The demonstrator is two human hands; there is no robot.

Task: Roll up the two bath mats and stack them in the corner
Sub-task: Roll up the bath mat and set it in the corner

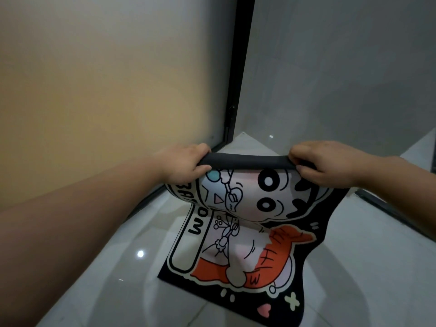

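Here you had both hands on the far edge of the printed bath mat (240, 232), lifted off the floor. Your left hand (186, 164) gripped the left end of a dark rolled edge (245, 160), fingers curled over the top and thumb pressed under it. Your right hand (328, 161) pinched the right end of the same roll, fingertips tucked around it. Both hands were closed on the mat; neither was open.

The roll was only a narrow tube at the top, showing the black backing. Below it the mat hung and bulged toward you, then bent and lay flat on the glossy light floor tiles (113, 279). The printed side faced you: a cartoon face with large black-ringed eyes, an orange shape lower down, white lettering along the left border, a pale cross and a pink heart near the bottom right corner.

The near edge of the mat rested on the tiles, well apart from your hands. Behind the roll stood a black door frame (238, 90), with a pale wall (106, 90) to its left and a grey wall (342, 67) to its right, meeting at the corner. Only one mat was in view.
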